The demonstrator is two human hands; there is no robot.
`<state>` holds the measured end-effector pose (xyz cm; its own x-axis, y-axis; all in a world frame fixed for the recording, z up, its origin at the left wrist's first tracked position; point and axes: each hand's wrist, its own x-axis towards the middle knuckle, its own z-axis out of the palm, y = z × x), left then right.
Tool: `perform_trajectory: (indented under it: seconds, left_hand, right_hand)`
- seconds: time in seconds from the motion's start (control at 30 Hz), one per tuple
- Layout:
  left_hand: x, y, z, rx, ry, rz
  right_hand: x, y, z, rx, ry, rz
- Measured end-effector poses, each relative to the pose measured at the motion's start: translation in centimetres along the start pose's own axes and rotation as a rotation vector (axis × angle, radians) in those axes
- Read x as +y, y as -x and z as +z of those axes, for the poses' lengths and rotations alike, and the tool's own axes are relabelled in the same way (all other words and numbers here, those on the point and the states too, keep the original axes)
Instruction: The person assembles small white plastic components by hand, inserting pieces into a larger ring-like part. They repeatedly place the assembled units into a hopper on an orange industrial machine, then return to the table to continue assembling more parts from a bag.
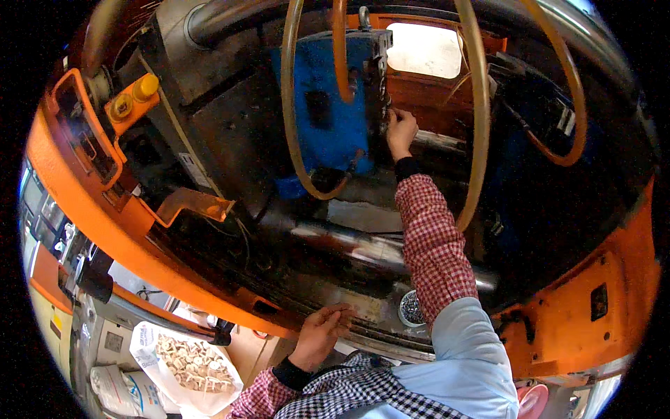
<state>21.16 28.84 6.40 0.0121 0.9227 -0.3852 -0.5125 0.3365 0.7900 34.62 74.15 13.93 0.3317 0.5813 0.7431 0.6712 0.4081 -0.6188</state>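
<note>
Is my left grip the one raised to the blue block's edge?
No, the right grip is up at the edge of the blue block, while the left grip is low, near the orange frame.

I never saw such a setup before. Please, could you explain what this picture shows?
This picture comes from a wide fisheye camera on a person's head, looking down, so straight edges look bent. No robot is here: both bare hands belong to the wearer. The right hand reaches into an orange-framed machine and is at the metal edge of a blue block. Thick hoses hang nearby. The left hand is low, near the machine's edge. I cannot tell whether either holds something small. Beside the right arm stands a round container of small metal pieces; at lower left is an open white bag of beige pieces.
</note>
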Motion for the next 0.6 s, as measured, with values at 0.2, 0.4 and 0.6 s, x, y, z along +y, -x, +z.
perform_trajectory:
  seconds: [0.2,0.4,0.6]
  left_hand:
    - [-0.5,-0.1,-1.8,-0.047,-0.044,0.022]
    - [0.1,0.1,-0.7,0.007,0.004,0.033]
    - [1.1,1.1,0.3,0.174,-0.087,0.009]
  right_hand:
    - [-0.9,-0.1,2.2,0.023,-0.087,0.063]
    - [-1.3,-0.4,1.6,0.014,-0.009,-0.026]
    - [-1.7,0.6,0.4,-0.154,0.200,-0.300]
